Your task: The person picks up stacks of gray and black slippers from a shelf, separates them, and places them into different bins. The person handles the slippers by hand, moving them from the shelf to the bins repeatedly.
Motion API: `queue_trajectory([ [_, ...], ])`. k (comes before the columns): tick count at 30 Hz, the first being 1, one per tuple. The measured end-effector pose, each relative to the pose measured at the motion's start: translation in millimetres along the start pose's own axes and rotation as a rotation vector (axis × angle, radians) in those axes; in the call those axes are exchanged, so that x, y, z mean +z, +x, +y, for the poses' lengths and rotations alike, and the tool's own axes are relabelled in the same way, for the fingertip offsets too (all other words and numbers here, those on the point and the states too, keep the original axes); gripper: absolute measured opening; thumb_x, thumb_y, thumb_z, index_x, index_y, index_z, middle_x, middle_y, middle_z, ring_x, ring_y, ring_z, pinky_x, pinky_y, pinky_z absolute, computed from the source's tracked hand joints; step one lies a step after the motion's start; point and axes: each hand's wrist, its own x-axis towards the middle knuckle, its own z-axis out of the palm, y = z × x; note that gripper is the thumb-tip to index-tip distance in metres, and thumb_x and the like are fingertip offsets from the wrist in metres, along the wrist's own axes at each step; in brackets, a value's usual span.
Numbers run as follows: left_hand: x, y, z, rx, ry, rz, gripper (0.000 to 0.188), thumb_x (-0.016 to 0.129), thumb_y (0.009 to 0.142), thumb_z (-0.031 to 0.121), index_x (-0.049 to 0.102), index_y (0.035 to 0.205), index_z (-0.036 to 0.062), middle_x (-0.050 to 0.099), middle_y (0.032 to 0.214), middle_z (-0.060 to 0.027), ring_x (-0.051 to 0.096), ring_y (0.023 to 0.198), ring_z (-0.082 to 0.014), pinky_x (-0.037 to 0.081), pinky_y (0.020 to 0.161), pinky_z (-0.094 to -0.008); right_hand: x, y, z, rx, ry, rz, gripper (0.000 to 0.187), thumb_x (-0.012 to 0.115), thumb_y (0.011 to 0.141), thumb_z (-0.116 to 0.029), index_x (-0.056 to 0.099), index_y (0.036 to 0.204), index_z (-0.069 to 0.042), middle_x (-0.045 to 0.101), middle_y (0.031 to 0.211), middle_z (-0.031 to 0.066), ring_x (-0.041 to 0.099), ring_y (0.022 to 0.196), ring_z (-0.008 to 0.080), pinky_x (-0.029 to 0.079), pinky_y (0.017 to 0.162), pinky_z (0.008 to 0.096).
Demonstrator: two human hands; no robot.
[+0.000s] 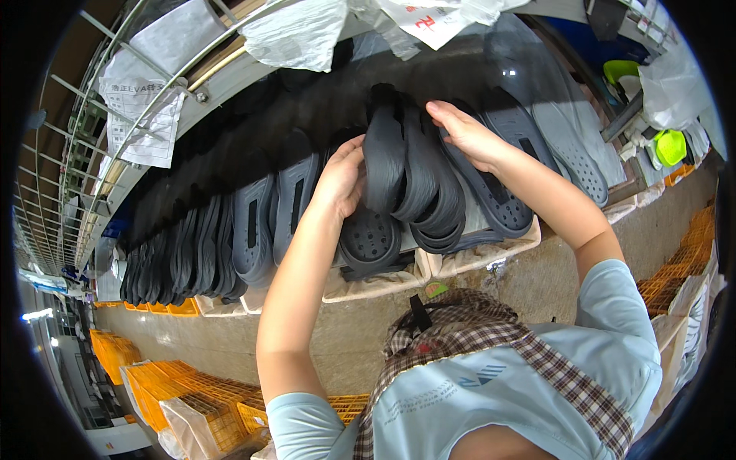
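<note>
Concrete floor [226,337] runs below the footwear row [203,249] on my feed. Nested dark shoes [429,195] are bunched mid-row, between left hand [343,175] and right hand [466,136]. Left fingers lie close together along their left side; grip, I can't tell. Right fingers extended at upper right, contact unclear. Perforated clog [369,239] just below, then lined bins [376,285], orange crates [203,383] across the floor.

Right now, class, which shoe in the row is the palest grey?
The shoe at the row's far right end, beyond the right hand; its light grey sets it apart from the darker others.
</note>
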Motion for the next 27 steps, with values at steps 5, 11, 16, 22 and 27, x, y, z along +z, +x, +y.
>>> queue_trajectory([
  [5,-3,-7,5,0.037,0.097,0.138,0.046,0.052,0.094,0.026,0.042,0.133,0.0041,0.049,0.127,-0.0106,0.048,0.115,-0.0199,0.042,0.091,-0.0325,-21,50,18,-0.08,0.08,0.135,0.065,0.049,0.088,-0.052,0.038,0.139,-0.012,0.035,0.142,0.0079,0.025,0.134,0.022,0.021,0.105,0.0434],
  [11,-8,-79,11,0.28,0.349,0.33,0.042,0.057,0.091,0.019,0.046,0.129,0.0058,0.051,0.123,-0.0072,0.05,0.109,-0.0158,0.044,0.085,-0.0281,-66,179,54,-0.109,0.208,0.104,0.032,0.063,0.082,-0.033,0.06,0.109,-0.016,0.059,0.101,-0.003,0.052,0.092,0.0112,0.038,0.075,0.0298],
  [16,-33,-153,4,0.392,0.389,0.556,0.047,0.061,0.087,0.009,0.043,0.13,0.0038,0.049,0.127,-0.0095,0.049,0.114,-0.0186,0.043,0.09,-0.0286,-78,269,64,0.08,0.243,0.152,0.033,0.062,0.083,-0.033,0.058,0.11,-0.015,0.058,0.103,-0.0011,0.052,0.093,0.0129,0.039,0.074,0.0302],
  [22,-63,-236,-22,0.249,0.241,0.99,0.043,0.059,0.088,0.014,0.045,0.128,0.0063,0.054,0.12,-0.0072,0.054,0.105,-0.0162,0.044,0.084,-0.0272,-80,320,70,0.169,0.283,0.168,0.035,0.061,0.084,-0.033,0.056,0.112,-0.013,0.057,0.105,0.0011,0.052,0.093,0.0149,0.041,0.074,0.0307],
  [27,-77,-275,-43,0.063,0.114,1.206,0.041,0.059,0.088,0.014,0.046,0.126,0.0092,0.058,0.113,-0.0033,0.056,0.099,-0.0126,0.045,0.08,-0.025,-81,341,72,0.193,0.301,0.181,0.036,0.06,0.084,-0.033,0.055,0.114,-0.012,0.056,0.106,0.003,0.052,0.094,0.0166,0.042,0.074,0.0311],
])
